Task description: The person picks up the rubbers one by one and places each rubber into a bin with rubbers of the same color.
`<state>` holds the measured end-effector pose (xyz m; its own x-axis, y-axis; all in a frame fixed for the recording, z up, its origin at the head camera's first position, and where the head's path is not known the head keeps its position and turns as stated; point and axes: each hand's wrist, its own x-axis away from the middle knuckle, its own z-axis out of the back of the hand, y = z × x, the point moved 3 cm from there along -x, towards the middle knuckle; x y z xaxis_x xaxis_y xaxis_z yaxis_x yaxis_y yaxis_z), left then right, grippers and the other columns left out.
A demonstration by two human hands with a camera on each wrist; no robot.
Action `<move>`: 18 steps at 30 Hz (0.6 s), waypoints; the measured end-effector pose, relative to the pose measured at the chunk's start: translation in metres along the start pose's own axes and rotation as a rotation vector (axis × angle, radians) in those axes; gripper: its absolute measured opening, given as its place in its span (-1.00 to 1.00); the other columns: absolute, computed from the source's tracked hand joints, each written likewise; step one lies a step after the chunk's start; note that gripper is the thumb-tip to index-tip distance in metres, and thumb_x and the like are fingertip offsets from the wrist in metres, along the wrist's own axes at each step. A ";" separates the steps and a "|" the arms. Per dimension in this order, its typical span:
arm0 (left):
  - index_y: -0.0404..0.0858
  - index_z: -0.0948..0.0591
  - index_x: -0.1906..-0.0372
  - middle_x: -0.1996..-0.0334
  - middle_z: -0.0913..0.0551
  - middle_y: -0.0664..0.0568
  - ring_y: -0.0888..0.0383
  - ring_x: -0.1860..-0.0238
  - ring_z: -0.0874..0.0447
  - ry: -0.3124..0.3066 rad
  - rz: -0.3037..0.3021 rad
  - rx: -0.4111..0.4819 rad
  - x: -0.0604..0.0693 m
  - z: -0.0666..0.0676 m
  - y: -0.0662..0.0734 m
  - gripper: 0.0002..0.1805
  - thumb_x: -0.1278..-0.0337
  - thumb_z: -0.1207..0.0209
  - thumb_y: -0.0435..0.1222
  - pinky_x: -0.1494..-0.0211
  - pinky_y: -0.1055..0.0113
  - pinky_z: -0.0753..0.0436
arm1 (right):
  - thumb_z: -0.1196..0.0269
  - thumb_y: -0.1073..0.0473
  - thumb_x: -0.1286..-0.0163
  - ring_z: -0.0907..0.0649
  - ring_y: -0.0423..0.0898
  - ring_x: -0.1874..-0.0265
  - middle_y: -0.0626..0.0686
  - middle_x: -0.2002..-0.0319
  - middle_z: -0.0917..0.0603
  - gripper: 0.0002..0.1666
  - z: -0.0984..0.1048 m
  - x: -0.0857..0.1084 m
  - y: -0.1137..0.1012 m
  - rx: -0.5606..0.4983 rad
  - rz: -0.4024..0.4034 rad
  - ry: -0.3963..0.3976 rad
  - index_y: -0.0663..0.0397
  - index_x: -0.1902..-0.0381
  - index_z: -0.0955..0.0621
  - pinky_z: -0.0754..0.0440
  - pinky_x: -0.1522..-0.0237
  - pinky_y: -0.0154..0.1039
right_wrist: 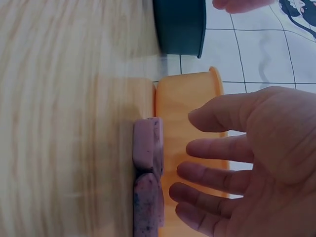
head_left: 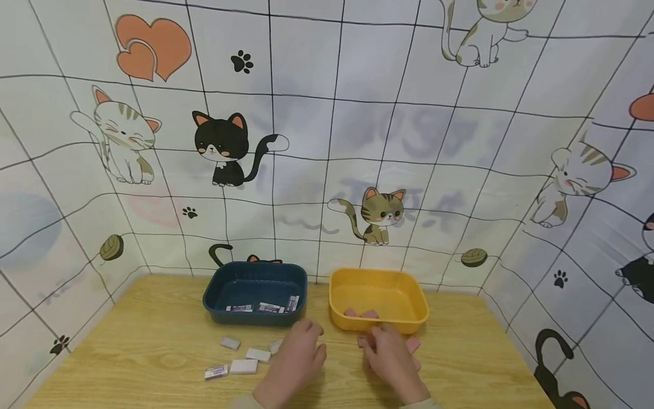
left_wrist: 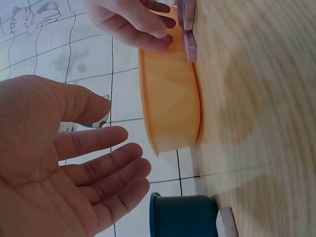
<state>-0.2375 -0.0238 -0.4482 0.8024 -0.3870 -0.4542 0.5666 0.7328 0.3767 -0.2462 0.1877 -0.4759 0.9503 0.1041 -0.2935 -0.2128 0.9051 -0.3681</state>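
Note:
My left hand hovers over the table just right of several white erasers, its fingers relaxed with nothing in them. One of these erasers has a printed sleeve. My right hand is above several pink erasers in front of the yellow bin. In the right wrist view its fingers are loosely bent and apart from the smudged pink erasers. Behind the white ones stands a dark blue bin holding several sleeved erasers. Pink erasers lie inside the yellow bin.
Both bins stand side by side at the back of the wood-grain table, with a narrow gap between them. Close behind rises a white gridded sheet printed with cats, which also runs along both sides.

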 end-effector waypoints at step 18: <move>-0.29 -0.66 0.17 0.32 -0.46 0.11 0.18 0.32 -0.37 -0.190 -0.028 0.017 0.002 -0.014 0.020 -0.84 -0.24 -0.30 -0.29 0.20 0.27 -0.52 | -0.36 0.13 -0.27 -0.46 0.07 0.35 0.06 0.45 -0.47 -0.78 -0.012 -0.009 -0.007 0.174 -0.080 -0.070 0.05 0.47 -0.55 -0.43 0.13 0.04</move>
<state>-0.2270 -0.0023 -0.4532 0.8062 -0.5069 -0.3050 0.5911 0.7114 0.3800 -0.2560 0.1757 -0.4817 0.9774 0.0514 -0.2052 -0.0989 0.9685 -0.2284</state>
